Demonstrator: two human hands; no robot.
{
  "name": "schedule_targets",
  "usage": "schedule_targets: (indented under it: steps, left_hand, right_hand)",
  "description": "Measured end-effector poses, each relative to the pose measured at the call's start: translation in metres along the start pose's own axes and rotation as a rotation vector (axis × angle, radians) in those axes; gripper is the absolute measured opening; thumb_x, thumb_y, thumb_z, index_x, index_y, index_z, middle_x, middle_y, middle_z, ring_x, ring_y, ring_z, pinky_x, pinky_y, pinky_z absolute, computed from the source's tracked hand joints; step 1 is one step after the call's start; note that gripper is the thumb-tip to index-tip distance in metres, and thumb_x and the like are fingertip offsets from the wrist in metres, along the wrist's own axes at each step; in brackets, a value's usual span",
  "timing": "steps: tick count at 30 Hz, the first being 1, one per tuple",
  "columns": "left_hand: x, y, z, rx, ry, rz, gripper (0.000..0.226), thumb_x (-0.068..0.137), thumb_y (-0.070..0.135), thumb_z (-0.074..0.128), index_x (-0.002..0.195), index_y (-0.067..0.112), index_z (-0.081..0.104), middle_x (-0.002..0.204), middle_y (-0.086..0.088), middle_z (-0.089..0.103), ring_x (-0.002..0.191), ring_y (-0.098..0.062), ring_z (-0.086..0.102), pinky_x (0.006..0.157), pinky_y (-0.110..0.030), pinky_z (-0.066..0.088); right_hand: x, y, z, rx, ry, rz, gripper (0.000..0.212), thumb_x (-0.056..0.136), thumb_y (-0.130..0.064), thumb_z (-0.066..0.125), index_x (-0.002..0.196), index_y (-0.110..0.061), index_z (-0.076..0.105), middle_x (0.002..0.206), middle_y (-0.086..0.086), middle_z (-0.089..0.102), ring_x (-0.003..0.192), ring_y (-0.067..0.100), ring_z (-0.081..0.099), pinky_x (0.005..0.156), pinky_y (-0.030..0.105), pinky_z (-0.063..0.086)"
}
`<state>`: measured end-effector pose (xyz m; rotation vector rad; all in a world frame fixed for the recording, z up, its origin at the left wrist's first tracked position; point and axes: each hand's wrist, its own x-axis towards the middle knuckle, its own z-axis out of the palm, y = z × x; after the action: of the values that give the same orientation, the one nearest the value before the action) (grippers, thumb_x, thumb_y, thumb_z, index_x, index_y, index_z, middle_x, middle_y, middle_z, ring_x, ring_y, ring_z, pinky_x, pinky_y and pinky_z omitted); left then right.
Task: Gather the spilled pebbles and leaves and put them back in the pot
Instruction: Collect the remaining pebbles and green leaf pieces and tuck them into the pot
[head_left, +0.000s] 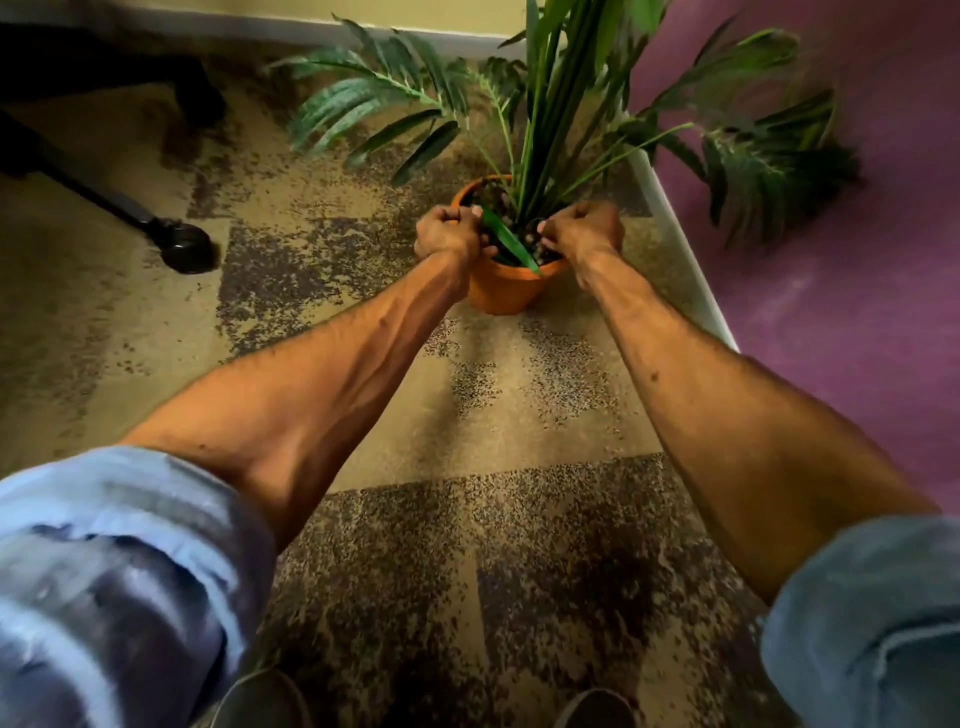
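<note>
With the pot just above frame centre, the left hand clenched on its rim and the right hand closed above the soil, release low so pebbles land inside.

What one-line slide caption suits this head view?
Both hands, left and right, grip the rim of an orange pot holding a plant.

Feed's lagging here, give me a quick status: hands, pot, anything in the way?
Both hands at pot rim: left hand, right hand, fingers curled. Orange pot upright on carpet. Contents of either grip hidden. One leaf drooping over the near rim.
</note>
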<state>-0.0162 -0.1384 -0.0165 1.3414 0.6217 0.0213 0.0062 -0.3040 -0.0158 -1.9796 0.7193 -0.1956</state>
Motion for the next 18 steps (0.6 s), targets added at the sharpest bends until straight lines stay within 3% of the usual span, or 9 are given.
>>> schedule_targets:
  steps: [2, 5, 7, 12, 16, 18]
  left_hand:
    - [0.010, -0.004, 0.002, 0.104, 0.036, 0.037, 0.024, 0.094, 0.020, 0.075, 0.076, 0.019, 0.060, 0.082, -0.012, 0.076, 0.053, -0.020, 0.069, 0.058, -0.039, 0.065]
    - [0.018, -0.010, 0.000, 0.237, 0.108, 0.072, 0.014, 0.085, 0.025, 0.075, 0.073, 0.023, 0.069, 0.074, -0.002, 0.078, 0.060, -0.020, 0.076, 0.060, -0.042, 0.066]
    - [0.025, -0.016, -0.002, 0.287, 0.113, 0.078, 0.009, 0.077, 0.031, 0.071, 0.072, 0.024, 0.071, 0.071, 0.002, 0.077, 0.066, -0.020, 0.077, 0.067, -0.042, 0.066]
    - [0.027, -0.024, -0.008, 0.344, 0.073, 0.123, 0.019, 0.071, 0.045, 0.070, 0.075, 0.027, 0.068, 0.081, 0.000, 0.079, 0.080, -0.026, 0.078, 0.077, -0.044, 0.065]
    - [-0.001, -0.014, -0.017, 0.548, 0.015, 0.332, 0.013, 0.084, 0.045, 0.063, 0.082, 0.033, 0.060, 0.097, 0.000, 0.077, 0.083, -0.027, 0.077, 0.075, -0.047, 0.065]
    - [-0.016, -0.010, -0.024, 0.669, -0.030, 0.449, 0.013, 0.091, 0.041, 0.061, 0.096, 0.030, 0.062, 0.107, -0.003, 0.077, 0.087, -0.030, 0.076, 0.077, -0.047, 0.064]
  right_hand:
    - [-0.023, -0.017, -0.009, 0.034, -0.034, 0.010, 0.017, 0.074, -0.013, 0.085, 0.063, -0.015, 0.072, 0.062, 0.001, 0.074, 0.056, 0.012, 0.075, 0.059, 0.034, 0.066]
    - [-0.028, -0.020, -0.008, 0.109, -0.070, 0.016, 0.008, 0.080, -0.003, 0.082, 0.083, -0.001, 0.074, 0.075, 0.010, 0.076, 0.056, 0.014, 0.076, 0.057, 0.033, 0.066]
    - [-0.028, -0.019, -0.008, 0.109, -0.081, 0.028, 0.014, 0.082, -0.003, 0.081, 0.091, 0.001, 0.072, 0.079, 0.013, 0.077, 0.056, 0.015, 0.076, 0.057, 0.031, 0.065]
    - [-0.033, -0.020, -0.012, 0.085, -0.108, 0.025, 0.007, 0.083, -0.003, 0.078, 0.080, -0.003, 0.072, 0.070, 0.008, 0.074, 0.055, 0.014, 0.076, 0.056, 0.027, 0.064]
    - [-0.009, -0.002, -0.010, 0.032, -0.038, 0.038, 0.012, 0.078, -0.015, 0.067, 0.071, -0.011, 0.076, 0.073, 0.011, 0.077, 0.049, 0.017, 0.074, 0.055, 0.036, 0.066]
    - [-0.010, 0.002, -0.015, 0.055, -0.029, 0.030, 0.016, 0.080, -0.014, 0.065, 0.069, -0.011, 0.076, 0.070, 0.008, 0.076, 0.050, 0.016, 0.074, 0.058, 0.039, 0.066]
